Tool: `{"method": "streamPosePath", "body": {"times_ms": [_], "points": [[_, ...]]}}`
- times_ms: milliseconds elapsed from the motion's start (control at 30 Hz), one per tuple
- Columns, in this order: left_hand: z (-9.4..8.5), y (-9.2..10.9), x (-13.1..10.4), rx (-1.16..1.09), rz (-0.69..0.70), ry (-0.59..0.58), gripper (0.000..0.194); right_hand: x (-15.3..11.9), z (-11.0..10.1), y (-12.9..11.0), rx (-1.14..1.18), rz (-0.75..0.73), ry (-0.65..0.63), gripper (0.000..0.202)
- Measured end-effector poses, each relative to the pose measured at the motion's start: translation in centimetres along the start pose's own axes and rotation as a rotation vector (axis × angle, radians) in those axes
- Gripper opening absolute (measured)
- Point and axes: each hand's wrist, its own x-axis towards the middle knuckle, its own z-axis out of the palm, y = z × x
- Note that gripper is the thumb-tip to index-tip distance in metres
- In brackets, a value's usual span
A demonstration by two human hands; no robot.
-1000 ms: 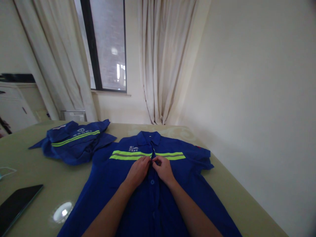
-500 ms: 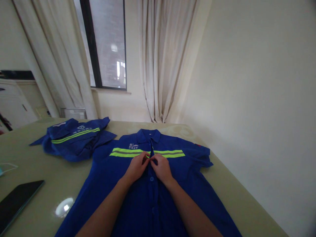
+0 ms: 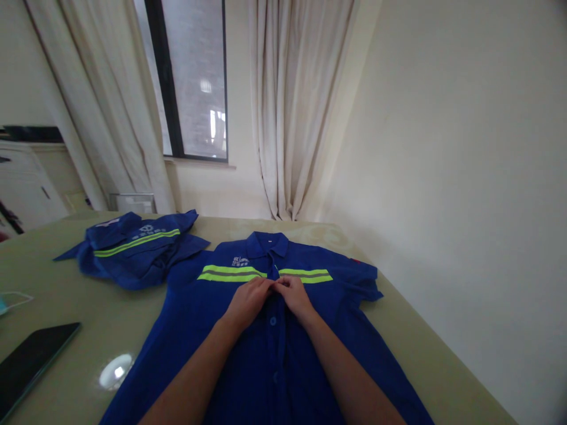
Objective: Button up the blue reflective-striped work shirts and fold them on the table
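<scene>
A blue short-sleeved work shirt (image 3: 323, 307) lies spread face up before me, its collar at the far end. A yellow-green reflective stripe crosses its chest, and white lettering sits above the stripe on the left. My left hand (image 3: 251, 300) and my right hand (image 3: 293, 295) meet at the front placket, just below the stripe. Both pinch the shirt's front edges, fingertips touching. Any button between the fingers is hidden. Lower down the placket, a round button (image 3: 273, 321) shows.
To the left lies a second, crumpled blue shirt (image 3: 128, 268) with a similar stripe. A dark flat tablet-like device (image 3: 35, 360) and part of a face mask (image 3: 4, 305) rest on the table (image 3: 84, 319). A wall (image 3: 465, 177) borders the table's right side.
My fingertips have drawn closer together at the placket, and my right hand has shifted slightly right and up. The shirts stay in place.
</scene>
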Motion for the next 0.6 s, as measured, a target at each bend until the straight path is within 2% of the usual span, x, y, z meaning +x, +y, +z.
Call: {"method": "streamPosePath", "body": {"times_ms": [133, 267, 367, 467, 600], "points": [[-0.1, -0.1, 0.2, 0.11, -0.058, 0.019, 0.024, -0.3, -0.5, -0.4, -0.028, -0.037, 0.017, 0.021], [-0.2, -0.3, 0.6, 0.193, -0.105, 0.038, 0.035, -0.7, -0.5, -1.1, -0.145, -0.049, 0.116, 0.037], [0.1, -0.1, 0.2, 0.265, -0.13, 0.047, 0.042, -1.4, 0.0, -1.9, -0.258, -0.055, 0.124, 0.045], [0.5, 0.5, -1.0, 0.323, -0.14, 0.015, 0.051, -2.7, 0.5, -3.0, -0.366, -0.038, 0.091, 0.038], [0.4, 2.2, -3.9, 0.393, -0.164, 0.012, 0.055, -4.5, 0.5, -4.4, -0.456, -0.026, 0.058, 0.023]]}}
